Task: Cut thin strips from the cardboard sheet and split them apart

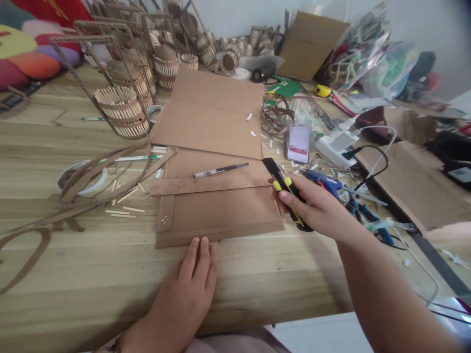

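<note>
In my right hand [309,203] is a black and yellow utility knife [290,196], its dark end pointing up and left over the right edge of the cardboard. My left hand [195,274] lies flat, fingertips at the near edge of a cardboard sheet [221,211]. Across that sheet runs a narrow cardboard strip [213,187]. Just beyond the strip, a pen [221,170] rests on the sheet. A larger cardboard piece [217,113] overlaps the far part and carries small white scraps.
Stick baskets [121,110] stand at the back left. Long brown strips [99,184] curl around a tape roll [81,179] on the left. To the right are a phone [299,142], a power strip [336,147], a blue glue gun [324,181] and cables. A cardboard box [312,46] stands behind.
</note>
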### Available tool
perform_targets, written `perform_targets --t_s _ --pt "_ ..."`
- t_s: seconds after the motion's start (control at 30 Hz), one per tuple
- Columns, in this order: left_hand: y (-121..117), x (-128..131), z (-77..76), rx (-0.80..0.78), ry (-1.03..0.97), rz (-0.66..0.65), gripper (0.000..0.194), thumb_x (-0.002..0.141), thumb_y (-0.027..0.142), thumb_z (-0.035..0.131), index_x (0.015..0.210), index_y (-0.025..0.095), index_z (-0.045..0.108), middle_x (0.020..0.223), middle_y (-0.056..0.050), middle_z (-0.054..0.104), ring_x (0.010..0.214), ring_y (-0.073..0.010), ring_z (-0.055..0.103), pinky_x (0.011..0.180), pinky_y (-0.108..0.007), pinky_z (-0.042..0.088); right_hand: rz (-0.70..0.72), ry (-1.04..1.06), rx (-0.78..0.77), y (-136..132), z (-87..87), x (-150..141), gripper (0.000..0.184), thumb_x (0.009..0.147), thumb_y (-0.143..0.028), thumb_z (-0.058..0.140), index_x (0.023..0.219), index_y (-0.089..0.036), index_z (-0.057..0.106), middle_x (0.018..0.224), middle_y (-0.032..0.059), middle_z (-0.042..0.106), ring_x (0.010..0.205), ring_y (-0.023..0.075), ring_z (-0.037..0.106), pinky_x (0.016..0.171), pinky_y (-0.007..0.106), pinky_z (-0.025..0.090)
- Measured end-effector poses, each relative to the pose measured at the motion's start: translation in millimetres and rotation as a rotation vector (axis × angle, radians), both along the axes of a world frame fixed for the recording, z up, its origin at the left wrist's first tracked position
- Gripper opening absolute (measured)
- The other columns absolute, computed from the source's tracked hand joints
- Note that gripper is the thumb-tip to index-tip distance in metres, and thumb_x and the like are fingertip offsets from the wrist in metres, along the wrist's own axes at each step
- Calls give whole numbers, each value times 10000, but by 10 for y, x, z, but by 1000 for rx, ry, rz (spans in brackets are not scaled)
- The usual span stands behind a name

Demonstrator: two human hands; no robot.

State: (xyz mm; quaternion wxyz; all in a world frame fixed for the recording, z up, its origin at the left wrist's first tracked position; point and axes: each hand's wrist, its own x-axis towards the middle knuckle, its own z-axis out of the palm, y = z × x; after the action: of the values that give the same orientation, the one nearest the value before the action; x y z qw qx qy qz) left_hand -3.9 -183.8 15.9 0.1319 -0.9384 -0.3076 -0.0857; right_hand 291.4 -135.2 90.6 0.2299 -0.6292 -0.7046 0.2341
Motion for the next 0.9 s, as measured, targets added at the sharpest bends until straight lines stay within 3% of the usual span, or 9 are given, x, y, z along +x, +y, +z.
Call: perform_targets --t_s 0.23,0.37,0.6,0.9 --pt "-6 9 35 -11 -74 61 406 901 89 397 1094 133 753 1189 -114 718 1072 -256 683 792 -312 585 69 71 -267 -131 -22 -104 298 961 -456 397 1067 -207 521 742 3 564 666 170 543 636 302 467" --pt "-7 -18 9 -9 -68 71 379 918 90 419 1112 119 743 1209 -112 709 1086 -260 667 809 -321 577 52 117 -377 -248 -45 -66 251 955 -435 424 1035 -218 523 708 -24 511 646 156 511 628 290 461" --pt "29 -88 -46 -39 -10 79 465 841 1 403 1168 130 707 1230 -78 697 1089 -231 653 824 -304 572 49 554 -544 -366 -156 -66 319 941 -412 492 1181 -204 467 893 7 493 707 126 491 629 284 481" --pt "134 -342 -207 -43 50 7 520 841 -13 340 1268 107 614 1296 -102 646 1168 -245 602 990 -393 513 11 809 -696 -375 -163 -208 472 830 -268 625 1268 -228 456 917 4 486 699 103 473 596 254 465"
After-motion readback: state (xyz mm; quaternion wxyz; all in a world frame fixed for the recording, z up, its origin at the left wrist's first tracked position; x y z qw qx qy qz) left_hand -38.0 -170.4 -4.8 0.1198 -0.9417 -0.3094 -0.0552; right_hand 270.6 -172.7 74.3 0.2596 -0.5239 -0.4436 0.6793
